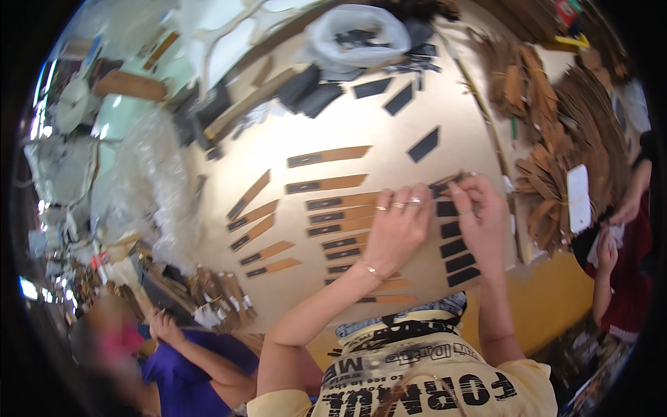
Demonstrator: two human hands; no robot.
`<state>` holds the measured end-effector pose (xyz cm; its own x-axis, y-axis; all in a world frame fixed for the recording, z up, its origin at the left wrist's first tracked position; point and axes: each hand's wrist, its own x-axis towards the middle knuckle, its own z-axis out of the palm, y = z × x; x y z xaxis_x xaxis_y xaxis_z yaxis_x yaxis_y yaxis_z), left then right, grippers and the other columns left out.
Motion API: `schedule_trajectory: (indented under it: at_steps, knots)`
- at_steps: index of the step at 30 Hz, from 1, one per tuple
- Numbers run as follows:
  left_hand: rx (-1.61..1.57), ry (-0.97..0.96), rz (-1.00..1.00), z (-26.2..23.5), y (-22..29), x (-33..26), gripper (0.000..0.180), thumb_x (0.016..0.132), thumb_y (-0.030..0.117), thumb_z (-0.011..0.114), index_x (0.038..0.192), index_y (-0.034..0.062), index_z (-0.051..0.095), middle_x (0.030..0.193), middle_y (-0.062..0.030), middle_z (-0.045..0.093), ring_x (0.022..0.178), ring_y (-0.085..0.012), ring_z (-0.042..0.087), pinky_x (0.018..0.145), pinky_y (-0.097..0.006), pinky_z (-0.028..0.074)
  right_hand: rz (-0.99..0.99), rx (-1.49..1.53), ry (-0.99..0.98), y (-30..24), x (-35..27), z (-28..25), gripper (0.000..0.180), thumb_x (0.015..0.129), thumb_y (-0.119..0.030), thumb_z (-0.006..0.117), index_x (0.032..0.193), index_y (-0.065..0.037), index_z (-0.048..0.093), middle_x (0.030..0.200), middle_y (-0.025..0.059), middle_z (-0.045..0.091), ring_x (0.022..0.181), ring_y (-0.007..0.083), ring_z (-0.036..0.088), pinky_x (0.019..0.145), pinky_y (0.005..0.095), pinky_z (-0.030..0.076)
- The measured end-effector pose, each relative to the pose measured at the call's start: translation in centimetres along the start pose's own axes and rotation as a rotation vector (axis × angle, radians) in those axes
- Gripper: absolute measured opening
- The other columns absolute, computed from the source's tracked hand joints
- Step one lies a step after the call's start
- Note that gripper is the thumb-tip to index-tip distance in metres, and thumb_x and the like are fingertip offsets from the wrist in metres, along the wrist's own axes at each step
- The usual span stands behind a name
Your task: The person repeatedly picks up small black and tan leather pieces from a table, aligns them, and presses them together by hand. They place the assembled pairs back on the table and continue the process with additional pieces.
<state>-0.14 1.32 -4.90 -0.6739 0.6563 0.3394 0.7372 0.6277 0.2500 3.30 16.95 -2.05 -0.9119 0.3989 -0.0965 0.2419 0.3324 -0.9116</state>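
Both my hands work over a pale tabletop (375, 135). My right hand (484, 215) has thumb and fingers pinched on a small dark strip (439, 189), which looks black with a brown end. Beside it my left hand (399, 226), wearing rings, has its fingers bent down, the fingertips at the strip's near-left end; what lies beneath them is hidden. Under and left of that wrist runs a column of brown strips with black patches (337, 203). A second group of such strips (260, 215) lies farther left. Black slanted pieces (455, 249) form a column between my forearms.
A plastic bag with dark pieces (358, 38) stands at the far side, near loose black pieces (399, 99). Bundled brown strips (583, 132) and a white tag (578, 198) fill the right. Crumpled clear plastic (156, 184) lies left. Co-workers' hands (165, 326) show at both sides.
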Motion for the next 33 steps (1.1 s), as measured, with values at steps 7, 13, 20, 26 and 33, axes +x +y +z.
schedule_trajectory:
  at_steps: [7,13,20,26,33]
  knots:
    - [-0.212,0.031,-0.205,-2.1,-3.2,0.9,0.021,0.084,0.014,0.068,0.104,0.0073,0.068,0.104,-0.0100,0.064,0.094,-0.0258,0.061,0.091,-0.042,0.043,0.056,-0.013,-0.025,0.1,0.1,-0.2,0.012,0.095,-0.007,0.061,0.089,0.003,0.056,0.076,0.0072,0.067,0.069,0.0068,0.057,0.059,0.0231,0.043]
    - [0.154,0.258,-0.545,-7.4,-17.3,0.3,0.023,0.086,0.017,0.071,0.105,0.0037,0.072,0.104,-0.0134,0.068,0.098,-0.0317,0.063,0.087,-0.041,0.047,0.035,-0.001,-0.026,0.2,0.1,-0.2,0.012,0.095,-0.007,0.059,0.089,0.002,0.055,0.074,0.0068,0.066,0.068,0.0066,0.054,0.060,0.0223,0.042]
    - [0.205,0.098,-0.337,-4.9,-20.8,2.2,0.020,0.088,0.019,0.067,0.098,0.0022,0.073,0.104,-0.0158,0.066,0.095,-0.0338,0.063,0.084,-0.044,0.049,0.037,-0.001,-0.038,-0.4,0.2,-0.3,0.010,0.095,-0.005,0.060,0.090,0.003,0.056,0.076,0.0075,0.066,0.070,0.0080,0.058,0.058,0.0238,0.043]
    - [0.216,0.093,-0.347,-4.8,-22.0,2.0,0.017,0.088,0.016,0.065,0.094,0.0026,0.074,0.101,-0.0158,0.066,0.091,-0.0349,0.064,0.082,-0.044,0.051,0.046,0.035,-0.022,-0.1,0.1,-0.1,0.009,0.093,-0.005,0.062,0.091,0.003,0.058,0.076,0.0097,0.068,0.069,0.0103,0.061,0.059,0.0251,0.045]
    - [0.035,0.042,-0.363,-6.2,-22.7,2.6,0.020,0.086,0.016,0.071,0.096,-0.0008,0.075,0.098,-0.0148,0.067,0.084,-0.0296,0.066,0.078,-0.037,0.051,0.117,-0.013,-0.069,-0.3,0.6,-0.8,0.012,0.092,-0.008,0.063,0.089,0.002,0.058,0.074,0.0073,0.070,0.071,0.0062,0.057,0.068,0.0235,0.045]
